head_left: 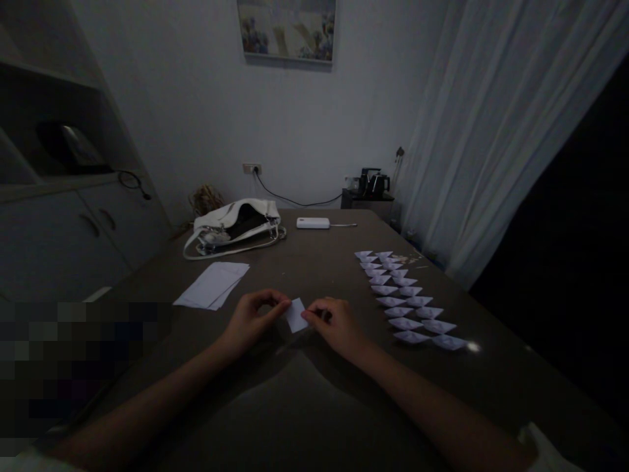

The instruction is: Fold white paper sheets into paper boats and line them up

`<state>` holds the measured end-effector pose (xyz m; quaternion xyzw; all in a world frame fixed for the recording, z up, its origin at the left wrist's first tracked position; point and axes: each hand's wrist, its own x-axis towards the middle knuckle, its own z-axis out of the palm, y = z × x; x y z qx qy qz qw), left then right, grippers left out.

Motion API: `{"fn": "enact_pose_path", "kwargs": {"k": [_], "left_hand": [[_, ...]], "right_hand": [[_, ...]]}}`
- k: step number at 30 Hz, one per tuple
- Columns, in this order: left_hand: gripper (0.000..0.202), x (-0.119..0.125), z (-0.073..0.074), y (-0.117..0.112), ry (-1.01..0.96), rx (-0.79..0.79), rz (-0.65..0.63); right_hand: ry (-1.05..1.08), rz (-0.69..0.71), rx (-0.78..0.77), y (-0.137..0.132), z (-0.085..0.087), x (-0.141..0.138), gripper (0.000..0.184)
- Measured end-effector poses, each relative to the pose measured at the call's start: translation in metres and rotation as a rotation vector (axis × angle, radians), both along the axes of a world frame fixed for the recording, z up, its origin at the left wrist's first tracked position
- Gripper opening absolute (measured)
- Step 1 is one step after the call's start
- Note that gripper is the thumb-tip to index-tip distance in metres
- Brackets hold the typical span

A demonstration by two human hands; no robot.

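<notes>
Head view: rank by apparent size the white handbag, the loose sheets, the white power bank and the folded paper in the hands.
1. white handbag
2. loose sheets
3. white power bank and folded paper: alike, bank farther off, unranked.

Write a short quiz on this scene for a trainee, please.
1. True or false: the left hand and the right hand both pinch the paper.
2. Where do the boats lie? A. left of the hands B. right of the hands C. on the floor
3. Fill in: the boats form ___ rows.
Key: 1 true; 2 B; 3 two.
</notes>
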<state>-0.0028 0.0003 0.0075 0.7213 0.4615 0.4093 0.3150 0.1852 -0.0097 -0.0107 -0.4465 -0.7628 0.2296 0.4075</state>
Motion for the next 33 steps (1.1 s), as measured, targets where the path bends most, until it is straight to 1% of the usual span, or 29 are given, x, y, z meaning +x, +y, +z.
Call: {"fn": "enact_pose_path", "kwargs": {"k": [4, 8, 11, 13, 15, 18, 20, 22, 24, 28, 31, 33], "left_hand": [[0.027, 0.001, 0.001, -0.002, -0.011, -0.019, -0.012], [0.027, 0.000, -0.003, -0.001, -0.040, -0.071, -0.011], [0.028, -0.001, -0.006, 0.002, -0.079, -0.123, -0.022], [0.028, -0.002, -0.007, 0.005, -0.091, -0.173, -0.036], [0.028, -0.003, -0.007, 0.006, -0.048, -0.178, -0.055], [0.026, -0.005, -0.007, 0.007, 0.137, -0.089, -0.106], [0.023, -0.006, -0.009, 0.006, 0.268, -0.050, -0.159], [0.021, -0.006, -0.012, 0.006, 0.354, -0.028, -0.200], [0.018, -0.005, -0.017, 0.006, 0.410, 0.023, -0.222], [0.014, -0.004, -0.022, 0.007, 0.470, 0.158, -0.249], [0.013, -0.004, -0.024, 0.007, 0.478, 0.171, -0.253], [0.012, -0.004, -0.024, 0.008, 0.465, 0.158, -0.257]], "right_hand": [[-0.011, -0.004, 0.016, 0.001, 0.000, 0.000, 0.014], [-0.006, -0.014, 0.027, 0.002, -0.002, 0.000, 0.014], [0.015, 0.012, -0.041, 0.002, -0.003, 0.000, 0.016], [0.016, 0.057, -0.108, 0.002, -0.004, 0.001, 0.020], [-0.014, 0.123, -0.167, 0.002, -0.004, 0.002, 0.025], [-0.142, 0.211, -0.199, 0.000, -0.002, 0.005, 0.027], [-0.267, 0.233, -0.153, 0.000, 0.000, 0.008, 0.022], [-0.337, 0.166, -0.071, 0.001, 0.002, 0.011, 0.018], [-0.332, 0.111, -0.008, 0.003, 0.002, 0.012, 0.013], [-0.324, 0.082, 0.052, 0.007, -0.005, 0.009, 0.008], [-0.400, 0.114, 0.087, 0.006, -0.009, 0.005, 0.008], [-0.458, 0.133, 0.115, 0.004, -0.009, 0.004, 0.007]]}}
